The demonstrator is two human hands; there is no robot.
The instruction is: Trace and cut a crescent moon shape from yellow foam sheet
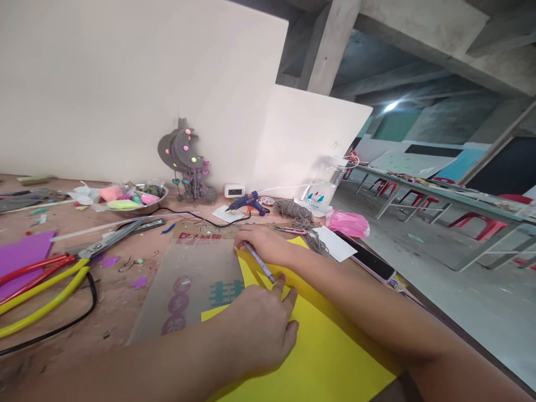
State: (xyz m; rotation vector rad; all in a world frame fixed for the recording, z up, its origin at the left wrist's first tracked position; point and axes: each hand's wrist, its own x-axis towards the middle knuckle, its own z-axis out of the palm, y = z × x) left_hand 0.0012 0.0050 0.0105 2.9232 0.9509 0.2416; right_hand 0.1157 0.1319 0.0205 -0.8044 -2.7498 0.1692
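Note:
A sheet of yellow paper point(330, 340) lies in front of me, over a greyish printed sheet point(196, 257). My right hand point(262, 245) is at the paper's far end, its fingers closed around a slim purple-grey pen point(260, 262). The pen slants back towards me, and its far end is hidden by the fingers. Nearer to me, my left hand point(263, 324) rests on the yellow paper with its fingers spread. Its index finger lies close to the pen's near end; I cannot tell whether they touch.
Scissors with red and yellow handles point(79, 262) lie at left, near purple paper point(25, 259) and a metal bowl point(138, 207) of colourful bits. Behind my hands are a blue glue gun point(250, 203) and grey yarn point(293, 212). A phone point(368, 257) lies by the right table edge.

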